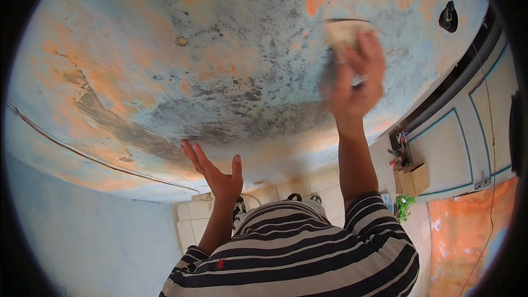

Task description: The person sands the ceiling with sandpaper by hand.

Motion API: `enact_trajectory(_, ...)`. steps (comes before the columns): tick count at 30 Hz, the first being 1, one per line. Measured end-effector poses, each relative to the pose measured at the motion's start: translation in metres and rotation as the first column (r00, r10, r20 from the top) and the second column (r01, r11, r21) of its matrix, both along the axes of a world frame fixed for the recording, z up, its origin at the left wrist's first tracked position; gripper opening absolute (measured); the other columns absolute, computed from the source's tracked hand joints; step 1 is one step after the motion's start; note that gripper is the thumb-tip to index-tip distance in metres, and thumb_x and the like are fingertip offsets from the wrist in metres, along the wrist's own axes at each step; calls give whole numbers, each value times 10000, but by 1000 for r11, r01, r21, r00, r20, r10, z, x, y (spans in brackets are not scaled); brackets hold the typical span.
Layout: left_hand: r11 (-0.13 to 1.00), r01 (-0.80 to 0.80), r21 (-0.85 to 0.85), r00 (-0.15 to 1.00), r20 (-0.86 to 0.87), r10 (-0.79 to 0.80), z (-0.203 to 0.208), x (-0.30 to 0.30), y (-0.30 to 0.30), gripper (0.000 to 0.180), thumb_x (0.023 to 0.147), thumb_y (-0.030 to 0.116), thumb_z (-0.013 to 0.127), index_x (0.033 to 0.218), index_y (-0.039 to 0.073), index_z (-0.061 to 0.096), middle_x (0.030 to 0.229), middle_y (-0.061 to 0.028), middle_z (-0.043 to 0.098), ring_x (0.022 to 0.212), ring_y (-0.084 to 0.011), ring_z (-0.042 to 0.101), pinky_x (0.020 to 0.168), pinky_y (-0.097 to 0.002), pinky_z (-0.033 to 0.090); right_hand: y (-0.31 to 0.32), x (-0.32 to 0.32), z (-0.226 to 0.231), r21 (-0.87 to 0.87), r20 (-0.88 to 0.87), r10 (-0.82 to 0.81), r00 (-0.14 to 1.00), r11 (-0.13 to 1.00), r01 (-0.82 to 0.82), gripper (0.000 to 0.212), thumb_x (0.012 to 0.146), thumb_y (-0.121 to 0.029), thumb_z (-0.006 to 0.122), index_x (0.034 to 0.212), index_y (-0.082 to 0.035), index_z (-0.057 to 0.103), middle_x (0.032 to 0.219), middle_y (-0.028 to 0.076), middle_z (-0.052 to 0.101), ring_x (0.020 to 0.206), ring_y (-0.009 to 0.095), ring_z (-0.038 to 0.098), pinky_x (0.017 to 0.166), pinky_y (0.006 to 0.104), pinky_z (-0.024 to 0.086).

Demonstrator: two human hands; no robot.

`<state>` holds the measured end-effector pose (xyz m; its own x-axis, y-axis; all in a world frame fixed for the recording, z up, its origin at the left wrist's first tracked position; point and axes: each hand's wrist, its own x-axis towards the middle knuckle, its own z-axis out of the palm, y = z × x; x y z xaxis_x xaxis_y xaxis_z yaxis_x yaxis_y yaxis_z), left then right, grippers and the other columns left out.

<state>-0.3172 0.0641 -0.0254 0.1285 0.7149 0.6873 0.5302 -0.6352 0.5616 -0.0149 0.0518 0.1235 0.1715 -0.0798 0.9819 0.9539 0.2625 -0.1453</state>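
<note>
In front of me is a wall [220, 66] with mottled light blue and orange paint, dark grey blotches and worn patches. My right hand [360, 77] is raised against its upper right part, smeared by motion. Its fingers hold a piece of sandpaper [344, 32], beige on the back with a thin dark edge, flat to the wall. Lower down and to the left, my left hand [220, 176] is open, thumb and fingers spread. Its fingertips are at the wall's lower part, near a bare grey strip [137, 132]; nothing is in it.
A cable [104, 159] runs along the wall's lower left. At upper right, a dark hole [449, 17] holds loose wires. On the right are a pale door [443, 148] with blue trim, a cardboard box [412, 180] and a green plant [404, 207] on the tiled floor [324, 183].
</note>
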Motion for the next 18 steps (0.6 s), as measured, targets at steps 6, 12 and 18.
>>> enact_trajectory(6,999,18,46,999,-37,-16,-6,-6,5,1022,911,254,744,1650,51,67,1705,-291,-14,1577,-499,-23,1211,-671,89,3,-31,-8,-275,376,156,913,960,-51,203,929,-142,643,1077,-52,749,1313,157,692,1282,413,611,1067,504,483)
enact_trajectory(12,999,39,16,999,-8,-39,-6,-4,3,1028,896,214,750,1649,52,70,1706,-289,-11,1575,-505,-9,1211,-671,91,2,-19,8,-87,129,-19,992,996,30,145,942,-79,638,1031,-51,748,1333,138,701,1353,362,580,1161,480,404)
enact_trajectory(18,999,35,-5,999,-10,-35,-9,-9,1,1032,893,209,754,1648,47,70,1707,-287,-5,1577,-499,7,1212,-665,98,-11,-12,23,-310,451,107,886,950,43,91,874,-82,686,937,-127,734,1312,62,721,1350,303,593,1227,541,281)
